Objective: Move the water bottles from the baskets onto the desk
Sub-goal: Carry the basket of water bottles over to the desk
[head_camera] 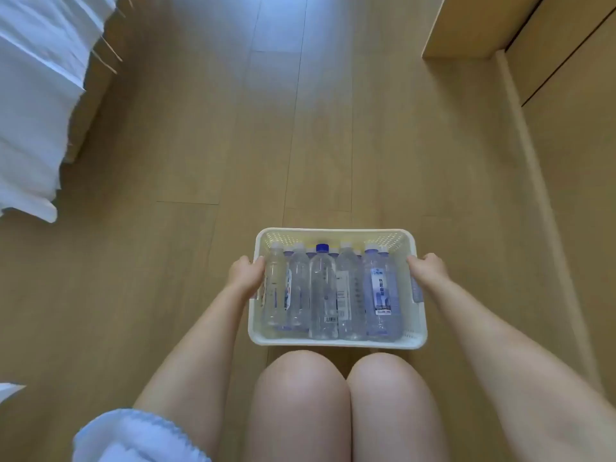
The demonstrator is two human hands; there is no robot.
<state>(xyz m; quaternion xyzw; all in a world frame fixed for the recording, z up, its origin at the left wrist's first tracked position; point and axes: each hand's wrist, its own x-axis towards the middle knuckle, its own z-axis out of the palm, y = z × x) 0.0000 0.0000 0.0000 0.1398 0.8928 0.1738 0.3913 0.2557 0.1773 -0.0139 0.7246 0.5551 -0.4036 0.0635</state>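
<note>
Both your arms reach fwd & down, bare forearms converging a little toward the hands. Your left hand [246, 274] is closed over the left rim of the basket [336, 343], fingers [258, 261] curled over the edge, wrist straight. Your right hand [428, 268] mirrors it on the right rim, knuckles up. Elbows wide, hands level w/ each other. Your bare knees [346, 378] sit together between the forearms.

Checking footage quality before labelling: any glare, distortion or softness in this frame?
Head view: window light glares off the floor at top centre; wide-angle bending curves the cabinet; the bottles in the basket look soft, their labels unreadable.
</note>
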